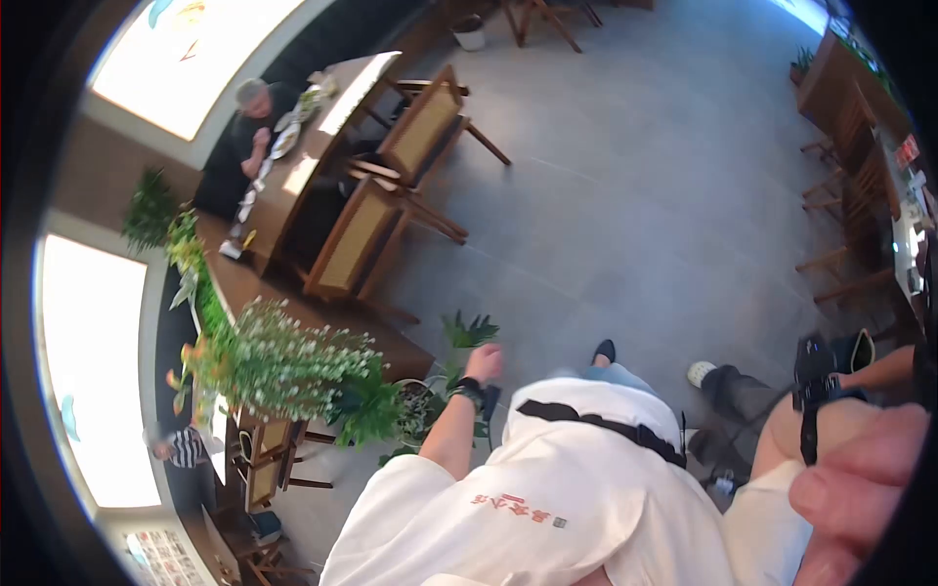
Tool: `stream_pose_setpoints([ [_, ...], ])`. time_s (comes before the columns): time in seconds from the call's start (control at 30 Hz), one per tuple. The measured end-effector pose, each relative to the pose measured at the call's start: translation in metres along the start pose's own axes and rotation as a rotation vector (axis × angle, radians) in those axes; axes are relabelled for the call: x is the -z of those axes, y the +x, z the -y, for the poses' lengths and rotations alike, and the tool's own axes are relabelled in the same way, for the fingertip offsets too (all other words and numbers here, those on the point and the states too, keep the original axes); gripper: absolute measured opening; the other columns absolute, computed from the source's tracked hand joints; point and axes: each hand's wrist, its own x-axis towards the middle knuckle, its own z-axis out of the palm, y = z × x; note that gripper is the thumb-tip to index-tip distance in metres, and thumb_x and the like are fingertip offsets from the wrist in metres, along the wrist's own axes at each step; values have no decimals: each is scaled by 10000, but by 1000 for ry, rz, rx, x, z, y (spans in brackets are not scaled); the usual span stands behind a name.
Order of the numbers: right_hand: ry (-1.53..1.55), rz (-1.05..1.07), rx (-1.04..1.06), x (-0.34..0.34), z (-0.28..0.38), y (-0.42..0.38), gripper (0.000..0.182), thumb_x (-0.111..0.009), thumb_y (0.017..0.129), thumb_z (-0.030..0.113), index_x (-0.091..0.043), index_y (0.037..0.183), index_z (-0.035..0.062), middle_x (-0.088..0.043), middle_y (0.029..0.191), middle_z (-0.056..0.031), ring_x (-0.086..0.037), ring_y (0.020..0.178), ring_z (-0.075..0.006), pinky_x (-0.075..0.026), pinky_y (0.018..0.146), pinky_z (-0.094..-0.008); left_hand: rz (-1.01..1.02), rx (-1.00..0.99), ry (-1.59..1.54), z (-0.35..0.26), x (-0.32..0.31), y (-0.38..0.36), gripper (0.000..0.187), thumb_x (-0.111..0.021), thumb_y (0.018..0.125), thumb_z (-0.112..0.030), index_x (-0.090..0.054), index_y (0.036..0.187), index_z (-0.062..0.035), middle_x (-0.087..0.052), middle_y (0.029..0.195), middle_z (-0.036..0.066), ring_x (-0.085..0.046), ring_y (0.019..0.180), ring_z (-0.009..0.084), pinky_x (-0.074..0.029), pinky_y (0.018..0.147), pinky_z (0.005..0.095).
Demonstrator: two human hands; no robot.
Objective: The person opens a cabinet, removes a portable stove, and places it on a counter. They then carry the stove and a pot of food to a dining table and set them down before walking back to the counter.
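The left hand (484, 363) hangs beside the potted plants (430, 400), fingers loosely curled and grasping nothing; the leaves sit just beside it, so a swing of that arm could brush the plant and tip its pot onto the floor (625, 195). The right hand (855, 488) is raised close to the camera, blurred; whether it holds anything I cannot tell.

I see the potted plant (467, 332) just beside my left hand (484, 363), at about eleven o'clock from it. Its pointed green fronds stand upright and fan outwards. I can't tell whether my fingers touch a leaf.
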Motion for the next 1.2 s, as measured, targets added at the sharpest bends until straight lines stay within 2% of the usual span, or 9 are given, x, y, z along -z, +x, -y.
stream_pose_setpoints([
  [0.27, -35, 23, -66, 47, -257, 37, 44, -474, 785, 107, -506, 809, 90, -516, 612, -66, -462, 479, -171, -388, 460, -239, -192, 567, -236, 40, -20, 46, 195, -520, 808, -133, -604, 967, -59, -599, 685, 166, -600, 567, 321, -437, 401, 416],
  [0.37, -54, 26, -115, 62, -358, 52, 45, -472, 792, 118, -505, 812, 95, -512, 602, -63, -456, 471, -168, -385, 458, -237, 547, -35, 1315, 43, -34, 135, 230, -550, 780, -227, -646, 904, -59, -630, 902, 199, -628, 727, 348, -506, 678, 430],
  [0.4, -53, 24, -121, 69, -395, 63, 45, -472, 794, 122, -504, 813, 97, -511, 599, -62, -454, 469, -167, -384, 458, -237, 517, -375, 1182, 23, -32, 165, 260, -576, 753, -282, -650, 863, -58, -634, 904, 170, -621, 779, 328, -494, 739, 368],
  [0.47, -86, -13, -118, 85, -459, 78, 46, -471, 799, 129, -503, 815, 100, -509, 592, -60, -451, 464, -165, -382, 456, -236, 304, -461, 983, -52, -46, 261, 209, -580, 746, -233, -633, 782, -33, -632, 722, 161, -614, 636, 315, -485, 577, 406],
  [0.57, -147, -85, -149, 123, -546, 109, 49, -469, 806, 139, -502, 818, 105, -505, 583, -57, -445, 457, -162, -379, 454, -235, 51, 220, 176, -291, -106, 373, 153, -489, 775, -97, -586, 741, 16, -562, 592, 121, -574, 501, 215, -431, 393, 354],
  [0.7, -209, -565, -148, 186, -665, 59, 70, -485, 776, 135, -488, 757, 67, -486, 568, -37, -412, 432, -151, -355, 428, -250, 6, -96, 290, -550, -181, 550, 232, -490, 789, -110, -620, 961, -24, -594, 620, 70, -559, 516, 163, -452, 487, 300],
  [0.83, -637, -372, -549, 208, -810, 48, 106, -511, 701, -1, -609, 723, 32, -600, 621, -83, -535, 467, -173, -390, 411, -230, 40, -511, 275, -755, -280, 665, 300, -509, 771, -98, -579, 1054, -27, -615, 670, 69, -581, 605, 139, -453, 540, 276],
  [1.07, -195, -528, -1169, 250, -1076, -84, 242, -416, 745, -117, -594, 852, 6, -578, 770, -92, -579, 548, -143, -443, 472, -250, 479, -290, 196, -864, -413, 764, 264, -502, 860, -108, -546, 1091, 11, -612, 759, 60, -581, 645, 117, -485, 541, 253],
  [1.2, -414, -302, -1378, 262, -1236, -139, 194, -436, 835, 2, -579, 960, 41, -585, 960, -99, -609, 704, -222, -479, 591, -311, 433, 55, 418, -861, -412, 811, 124, -491, 808, -91, -553, 720, -31, -538, 612, 55, -561, 524, 189, -456, 440, 301],
])
